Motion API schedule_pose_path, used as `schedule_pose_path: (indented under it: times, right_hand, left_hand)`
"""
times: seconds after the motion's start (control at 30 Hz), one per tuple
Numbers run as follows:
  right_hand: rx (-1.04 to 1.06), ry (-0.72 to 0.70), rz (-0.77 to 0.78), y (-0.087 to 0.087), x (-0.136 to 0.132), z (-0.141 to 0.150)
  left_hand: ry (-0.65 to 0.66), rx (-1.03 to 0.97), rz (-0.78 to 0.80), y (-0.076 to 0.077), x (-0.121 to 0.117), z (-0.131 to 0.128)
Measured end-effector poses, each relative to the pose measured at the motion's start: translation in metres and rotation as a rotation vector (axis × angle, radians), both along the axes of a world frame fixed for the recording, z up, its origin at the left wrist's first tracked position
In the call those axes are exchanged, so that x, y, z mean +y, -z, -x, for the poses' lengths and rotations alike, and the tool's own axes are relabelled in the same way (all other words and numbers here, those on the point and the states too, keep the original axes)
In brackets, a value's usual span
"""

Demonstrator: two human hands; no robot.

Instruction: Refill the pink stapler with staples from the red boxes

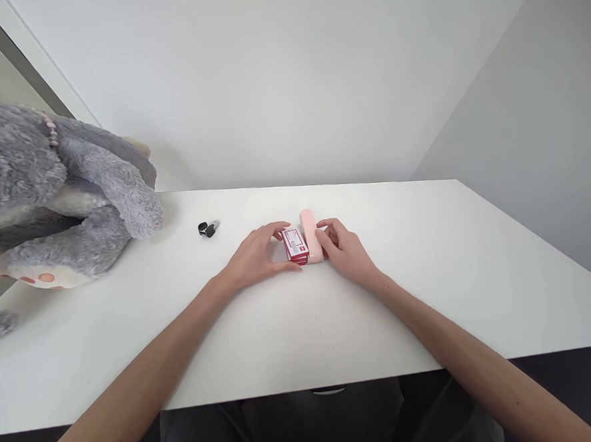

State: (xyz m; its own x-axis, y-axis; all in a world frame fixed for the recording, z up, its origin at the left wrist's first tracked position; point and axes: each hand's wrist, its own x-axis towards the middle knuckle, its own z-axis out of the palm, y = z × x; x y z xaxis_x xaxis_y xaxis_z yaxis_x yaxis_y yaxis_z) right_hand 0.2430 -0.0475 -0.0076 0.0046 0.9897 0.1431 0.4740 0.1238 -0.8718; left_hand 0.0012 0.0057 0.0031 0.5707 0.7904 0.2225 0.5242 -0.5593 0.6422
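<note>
Near the middle of the white table, my left hand [255, 255] curves around a small stack of red-and-white boxes [295, 242], thumb along the near end and fingers at the far end. Right beside the boxes lies a long, rounded pink stapler [311, 237], its length running away from me. My right hand [344, 250] grips its right side, with the thumb against it and the other fingers curled and partly hidden. A small greyish part shows between the stapler and the boxes.
To the left, a small black-and-silver item [208, 229] lies on the table [292, 334]; its kind is unclear. A large grey plush toy [93, 186] takes up the left end. A white wall [277, 82] rises behind the table's back edge.
</note>
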Motion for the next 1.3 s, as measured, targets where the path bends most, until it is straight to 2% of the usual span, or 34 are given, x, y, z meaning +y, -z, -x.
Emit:
schedule_pose_path:
  times: [0.33,0.63,0.7,0.77,0.83,0.9,0.97,1.1,1.2,1.3]
  right_hand:
    - [-0.007,0.011,0.002,0.001,0.0,0.0]
    - [-0.006,0.007,0.0,0.0,-0.001,0.0]
    - [0.0,0.005,0.008,0.001,-0.001,-0.001]
    - [0.011,0.001,0.02,0.002,0.0,-0.001]
    - [0.014,-0.002,0.022,0.002,0.0,-0.001]
    - [0.012,-0.003,0.019,0.003,0.0,-0.002]
    - [0.011,-0.001,0.017,0.002,0.0,-0.001]
    - [0.012,-0.003,0.015,0.002,0.0,-0.001]
    - [0.01,-0.002,0.017,0.002,-0.001,-0.001]
    - [-0.002,0.002,0.01,0.001,-0.001,-0.001]
  left_hand:
    - [0.009,-0.056,-0.006,-0.013,-0.004,0.002]
    - [0.018,-0.03,-0.029,-0.012,-0.006,0.002]
    - [-0.038,-0.047,-0.105,-0.012,-0.004,0.001]
    - [-0.15,-0.069,-0.235,-0.01,0.001,0.002]
    - [-0.311,-0.055,-0.384,-0.007,0.009,0.006]
    - [-0.493,0.02,-0.463,-0.002,0.016,0.012]
    - [-0.6,0.114,-0.458,0.004,0.021,0.019]
    - [-0.663,0.22,-0.357,0.013,0.024,0.028]
    - [-0.622,0.212,-0.28,0.014,0.023,0.027]
    - [-0.485,0.135,-0.192,0.009,0.018,0.022]
